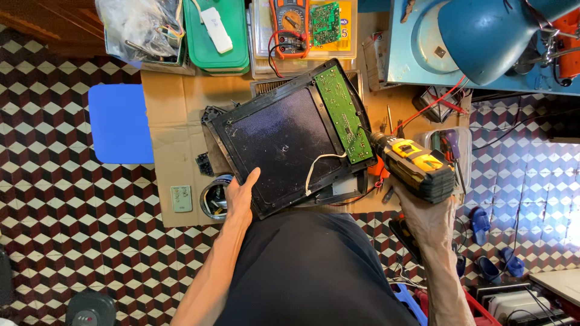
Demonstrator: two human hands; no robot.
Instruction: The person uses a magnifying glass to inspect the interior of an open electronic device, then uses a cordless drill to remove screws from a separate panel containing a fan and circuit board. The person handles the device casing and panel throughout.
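Left hand [240, 196] gripped the black panel's [284, 142] edge, right hand [430, 218] clutched the yellow drill [414, 166] against its green circuit board [344, 115].

A crumpled clear plastic bag [136, 27] sits past the cardboard sheet's [175, 108] far left corner. Beside it lies a green box [216, 36], then a yellow-labelled clear case [344, 30] carrying an orange multimeter [291, 21] with a small grey screen.

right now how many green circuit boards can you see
2. One long green circuit board is mounted along the edge of the black panel, at the drill tip. A smaller board lies on the clear box by the multimeter. Others may be hidden.
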